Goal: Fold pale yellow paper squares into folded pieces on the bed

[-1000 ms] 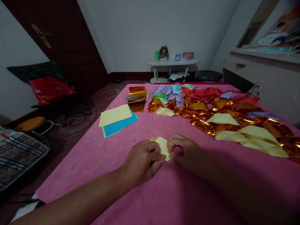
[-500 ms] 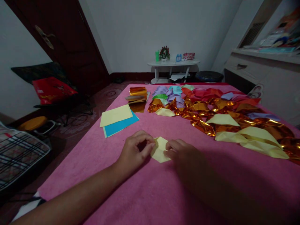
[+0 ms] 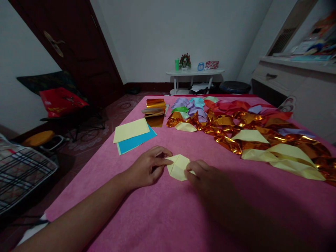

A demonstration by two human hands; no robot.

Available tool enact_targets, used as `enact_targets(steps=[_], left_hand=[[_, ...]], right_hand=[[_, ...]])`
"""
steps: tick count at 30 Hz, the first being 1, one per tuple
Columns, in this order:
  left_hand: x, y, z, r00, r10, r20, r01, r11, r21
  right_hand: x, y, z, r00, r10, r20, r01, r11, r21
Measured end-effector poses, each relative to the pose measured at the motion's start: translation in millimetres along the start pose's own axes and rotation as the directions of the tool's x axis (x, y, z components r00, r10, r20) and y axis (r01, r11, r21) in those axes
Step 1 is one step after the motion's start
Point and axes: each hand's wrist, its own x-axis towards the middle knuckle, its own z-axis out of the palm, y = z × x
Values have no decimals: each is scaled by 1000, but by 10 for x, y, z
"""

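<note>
A small piece of folded yellow paper [image 3: 180,168] lies on the pink cloth in front of me, with crease lines across it. My left hand [image 3: 152,166] pinches its left corner between thumb and fingers. At the right edge, my right hand [image 3: 201,173] grips the paper with thumb and forefinger, hiding part of that side. Beyond my left hand rest yellow sheets [image 3: 131,130] overlapping a blue sheet [image 3: 138,140].
The pink-covered table [image 3: 110,196] carries a stack of gold foil sheets [image 3: 154,112] at the back. Folded gold foil pieces [image 3: 223,119], yellow folded pieces [image 3: 291,157] and red ones [image 3: 233,106] spread over the right side. A white side table [image 3: 195,72] stands behind.
My left fingers have shifted slightly left along the yellow paper, and its left corner now points outward with more creases showing. The right hand stays at the right edge.
</note>
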Motion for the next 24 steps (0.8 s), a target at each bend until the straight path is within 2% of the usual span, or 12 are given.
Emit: enact_targets(steps=[3,7,15,20,24], left_hand=[[4,-6,-34,998,57,37,-59,997,46],[5,2,-37,995,78,60,-85,990,117],[8,68,116,999,34,1,-32,949,315],[32,88,138,997,-52,-59,64,972,224],[74,90,149,978,-174,-116,185,979,82]], right_hand=[[5,85,-16,999,-34,-14,34,999,41],[16,218,-68,1000,15,-6,-14,989,146],[-1,339,-60,997,52,-63,-27,940,339],[14,382,11,990,104,-92,-49,884,466],[74,405,104,968,233,-92,-146,824,548]])
